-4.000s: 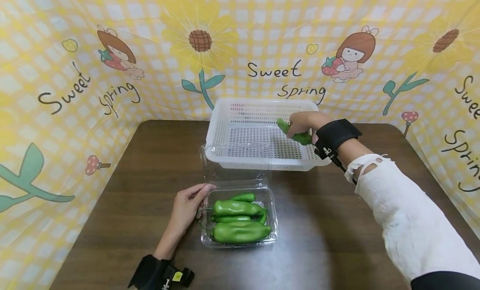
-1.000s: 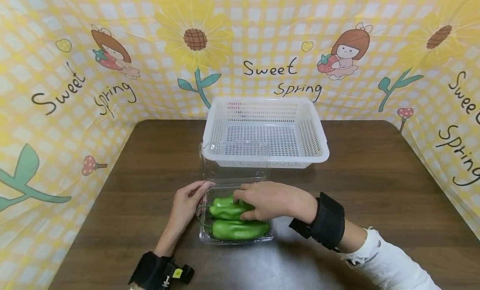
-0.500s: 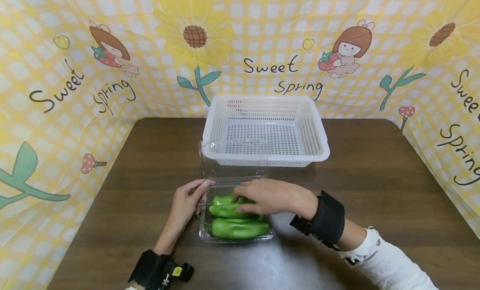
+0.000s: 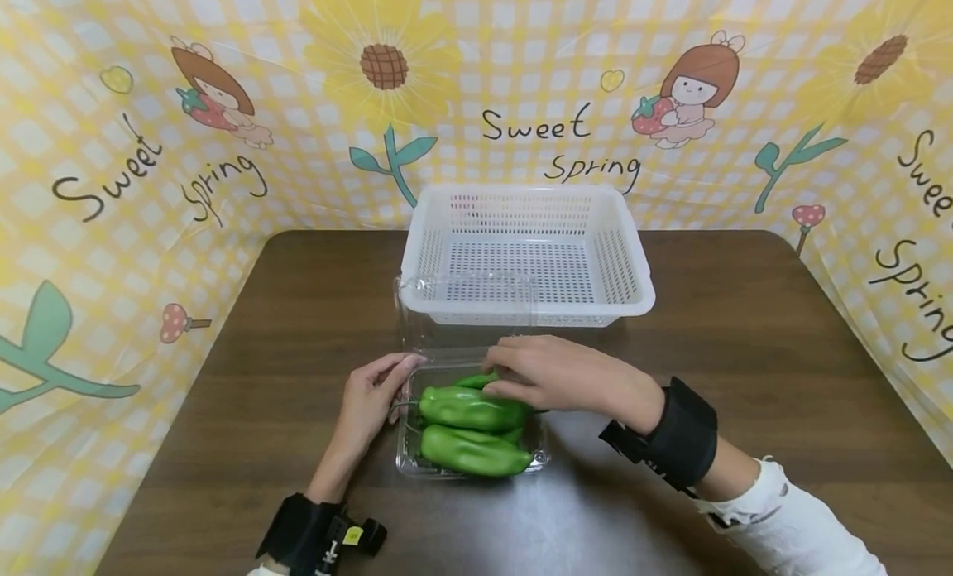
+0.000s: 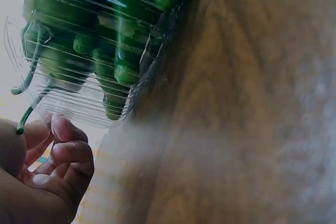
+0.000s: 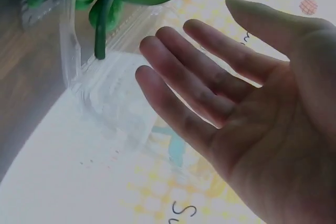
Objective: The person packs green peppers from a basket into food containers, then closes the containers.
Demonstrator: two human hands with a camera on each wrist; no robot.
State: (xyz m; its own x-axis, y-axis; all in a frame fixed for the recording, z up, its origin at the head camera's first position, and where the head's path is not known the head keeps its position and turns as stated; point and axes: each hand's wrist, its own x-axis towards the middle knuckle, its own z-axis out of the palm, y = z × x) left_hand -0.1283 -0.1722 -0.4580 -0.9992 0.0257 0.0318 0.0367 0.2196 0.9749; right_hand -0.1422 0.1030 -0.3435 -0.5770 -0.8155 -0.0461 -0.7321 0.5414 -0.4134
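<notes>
A clear plastic clamshell container (image 4: 408, 468) sits on the brown table and holds several green peppers. One large pepper (image 4: 465, 452) lies at the front, another (image 4: 462, 408) behind it. My right hand (image 4: 558, 376) reaches over the container's back edge, fingertips on a small pepper (image 4: 476, 381). In the right wrist view that hand (image 6: 220, 108) shows a flat palm with straight fingers and nothing in it, beside a pepper stem (image 6: 102, 30). My left hand (image 4: 368, 406) rests against the container's left side, its fingers (image 5: 68, 150) loosely curled by the rim (image 5: 105, 121).
A white perforated basket (image 4: 529, 315) stands behind the container with nothing in it. The container's clear lid (image 4: 417, 328) stands upright against the basket's front. A yellow checked "Sweet Spring" backdrop (image 4: 149, 170) walls in the table (image 4: 744, 336) on three sides.
Four seconds ago my right hand held a pepper over the basket; it has since come back to the container. In the last second it slid toward the container's back, uncovering the upper pepper.
</notes>
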